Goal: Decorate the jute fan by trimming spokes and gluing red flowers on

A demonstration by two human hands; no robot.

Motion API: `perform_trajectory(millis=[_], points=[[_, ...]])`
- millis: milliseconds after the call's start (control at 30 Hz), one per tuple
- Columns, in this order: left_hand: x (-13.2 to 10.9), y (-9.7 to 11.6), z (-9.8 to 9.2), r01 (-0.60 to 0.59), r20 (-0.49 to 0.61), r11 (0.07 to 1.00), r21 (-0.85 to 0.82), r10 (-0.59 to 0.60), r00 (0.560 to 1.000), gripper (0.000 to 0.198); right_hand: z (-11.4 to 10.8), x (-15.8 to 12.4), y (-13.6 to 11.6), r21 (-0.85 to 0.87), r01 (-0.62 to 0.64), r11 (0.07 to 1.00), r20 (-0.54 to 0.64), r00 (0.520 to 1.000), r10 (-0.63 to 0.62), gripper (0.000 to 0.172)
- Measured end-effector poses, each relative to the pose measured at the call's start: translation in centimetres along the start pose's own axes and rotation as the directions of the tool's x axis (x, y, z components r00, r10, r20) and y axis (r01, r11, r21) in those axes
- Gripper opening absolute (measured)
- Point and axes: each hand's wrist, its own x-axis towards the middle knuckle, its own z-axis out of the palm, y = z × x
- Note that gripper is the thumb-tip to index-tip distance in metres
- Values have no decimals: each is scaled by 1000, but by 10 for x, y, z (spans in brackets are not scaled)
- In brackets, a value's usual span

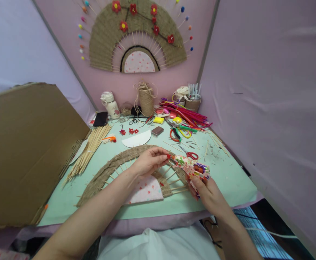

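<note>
A half-woven jute fan (111, 168) with wooden spokes and a floral fabric centre (147, 191) lies on the mint mat in front of me. My left hand (148, 161) hovers over its upper arc, fingers pinched on a small red piece (168, 156). My right hand (205, 191) is closed round a glue gun wrapped in floral tape (192, 168), whose nozzle points at that red piece.
Bamboo sticks (89, 151) lie at the left beside a big cardboard sheet (25, 144). Red scissors (189, 154), a white half-disc (136, 140), twine spool (146, 99), pipe cleaners (187, 113) and a cup (110, 104) crowd the back. A finished fan (137, 34) hangs on the wall.
</note>
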Motion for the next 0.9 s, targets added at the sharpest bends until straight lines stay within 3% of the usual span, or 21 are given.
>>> perform_trajectory(millis=[633, 767, 900], points=[[3, 0, -6, -43, -14, 998, 36, 44, 999, 31, -6, -2, 7, -94, -62, 994, -24, 998, 60, 52], [5, 9, -6, -132, -56, 954, 270, 153, 987, 27, -19, -2, 10, -83, -103, 991, -148, 985, 90, 53], [15, 12, -3, -195, -8, 713, 673, 271, 962, 9, -36, 0, 18, -9, -85, 996, -284, 956, 79, 48]])
